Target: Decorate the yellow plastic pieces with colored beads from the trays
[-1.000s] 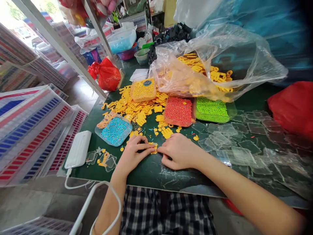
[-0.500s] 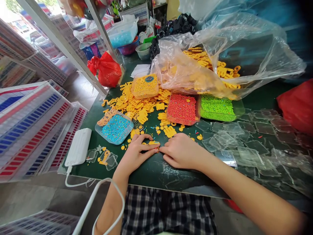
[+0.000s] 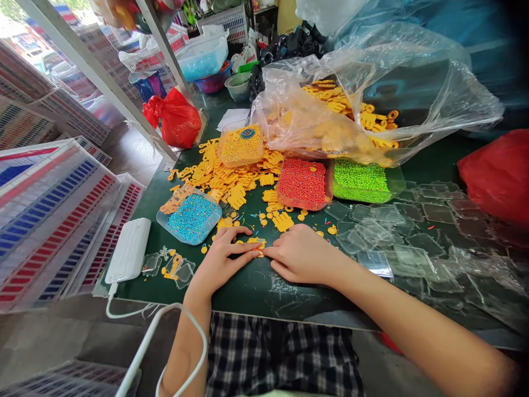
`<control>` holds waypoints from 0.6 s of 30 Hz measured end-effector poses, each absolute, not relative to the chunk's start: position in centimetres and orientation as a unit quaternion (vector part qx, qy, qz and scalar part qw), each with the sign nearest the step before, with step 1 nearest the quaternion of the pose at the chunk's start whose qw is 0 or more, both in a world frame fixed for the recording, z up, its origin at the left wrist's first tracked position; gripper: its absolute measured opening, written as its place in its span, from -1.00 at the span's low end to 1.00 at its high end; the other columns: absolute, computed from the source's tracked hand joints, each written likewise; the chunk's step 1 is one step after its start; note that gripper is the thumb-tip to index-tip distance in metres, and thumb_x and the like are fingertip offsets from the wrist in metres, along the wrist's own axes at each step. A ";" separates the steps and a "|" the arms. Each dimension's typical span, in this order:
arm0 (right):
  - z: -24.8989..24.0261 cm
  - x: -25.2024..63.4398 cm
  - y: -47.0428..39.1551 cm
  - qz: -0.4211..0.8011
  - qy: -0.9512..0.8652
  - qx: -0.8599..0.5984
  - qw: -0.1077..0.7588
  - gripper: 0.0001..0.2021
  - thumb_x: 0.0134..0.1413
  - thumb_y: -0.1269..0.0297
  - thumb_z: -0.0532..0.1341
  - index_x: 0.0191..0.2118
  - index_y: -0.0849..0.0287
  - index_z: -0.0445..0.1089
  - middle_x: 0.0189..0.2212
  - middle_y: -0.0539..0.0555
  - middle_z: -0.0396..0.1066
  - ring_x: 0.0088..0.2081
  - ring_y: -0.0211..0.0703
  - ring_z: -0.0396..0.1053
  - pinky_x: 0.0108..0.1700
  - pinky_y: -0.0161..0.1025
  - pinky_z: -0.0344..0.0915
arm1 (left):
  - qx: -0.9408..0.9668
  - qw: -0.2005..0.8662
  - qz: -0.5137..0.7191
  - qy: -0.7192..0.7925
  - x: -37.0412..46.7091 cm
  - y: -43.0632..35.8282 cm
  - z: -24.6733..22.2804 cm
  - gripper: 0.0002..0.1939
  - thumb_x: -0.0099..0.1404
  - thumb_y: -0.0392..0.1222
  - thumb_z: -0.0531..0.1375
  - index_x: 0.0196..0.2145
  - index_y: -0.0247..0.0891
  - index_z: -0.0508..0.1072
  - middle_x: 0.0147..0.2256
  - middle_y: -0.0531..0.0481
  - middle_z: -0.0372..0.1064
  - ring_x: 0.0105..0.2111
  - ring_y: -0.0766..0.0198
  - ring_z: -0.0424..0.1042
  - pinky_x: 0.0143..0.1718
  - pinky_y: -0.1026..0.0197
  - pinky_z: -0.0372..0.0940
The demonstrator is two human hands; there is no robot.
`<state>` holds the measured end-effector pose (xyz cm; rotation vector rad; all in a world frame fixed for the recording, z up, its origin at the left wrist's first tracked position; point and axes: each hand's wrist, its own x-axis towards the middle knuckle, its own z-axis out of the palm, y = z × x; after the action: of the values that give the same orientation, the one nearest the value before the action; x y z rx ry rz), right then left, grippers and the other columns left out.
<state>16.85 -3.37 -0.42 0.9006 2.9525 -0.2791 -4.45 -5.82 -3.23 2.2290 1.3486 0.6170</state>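
Observation:
Between my hands, a small yellow plastic piece (image 3: 258, 241) with some red and orange at its near edge rests on the dark green tabletop. My left hand (image 3: 221, 259) pinches it from the left with thumb and fingers. From the right, my right hand (image 3: 303, 255) meets its edge with the index fingertip. The other fingers of that hand are curled under, and whatever they hold is hidden. Just beyond lie a yellow hand-shaped piece (image 3: 283, 221) and scattered yellow discs. A tray of blue beads (image 3: 193, 216) stands left of my left hand.
Trays of red beads (image 3: 303, 181), green beads (image 3: 360, 181) and yellow beads (image 3: 242, 144) stand behind, by a yellow heap (image 3: 223, 179) and a clear bag (image 3: 285, 129). Clear plastic plates (image 3: 367, 234) spread rightward. A white power bank (image 3: 129, 251) trails a cable (image 3: 155, 336).
The whole view has shifted slightly, so everything sits a little further left. My hands keep nearly the same pose around the yellow piece, more of which shows now.

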 end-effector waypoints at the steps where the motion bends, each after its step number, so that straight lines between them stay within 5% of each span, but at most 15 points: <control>1: -0.4 16.8 -3.4 -0.091 0.952 0.291 0.024 -0.73 0.24 0.25 0.05 -0.26 0.19 0.50 -0.43 0.14 0.53 -0.40 -0.12 0.41 -0.46 -0.19 -0.25 | 0.810 0.233 0.223 0.490 -4.4 -5.8 -3.3 -0.79 0.33 -0.05 0.20 -0.11 0.06 0.57 -0.05 -0.04 0.37 -0.04 0.10 0.29 0.06 -0.05 0.23; 12: -0.6 16.8 -3.4 -0.093 0.953 0.287 0.006 -0.73 0.22 0.27 0.06 -0.31 0.21 0.49 -0.46 0.13 0.52 -0.44 -0.16 0.39 -0.46 -0.19 -0.26 | 0.797 0.211 0.258 0.503 -4.4 -5.8 -2.9 -0.77 0.33 -0.05 0.20 -0.10 -0.02 0.57 -0.10 -0.04 0.41 -0.09 0.13 0.33 -0.01 0.02 0.28; 18: -0.4 16.9 -3.1 -0.095 0.949 0.301 0.002 -0.74 0.18 0.30 0.06 -0.34 0.21 0.48 -0.49 0.12 0.51 -0.48 -0.20 0.35 -0.47 -0.19 -0.27 | 0.780 0.186 0.271 0.532 -4.5 -5.6 -2.9 -0.84 0.32 -0.11 0.20 -0.25 -0.16 0.57 -0.22 -0.04 0.46 -0.15 0.14 0.37 -0.07 0.06 0.28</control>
<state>16.94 -3.08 -0.40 0.9449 2.9768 -0.2967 -4.47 -5.60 -2.90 2.1974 1.4988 0.7626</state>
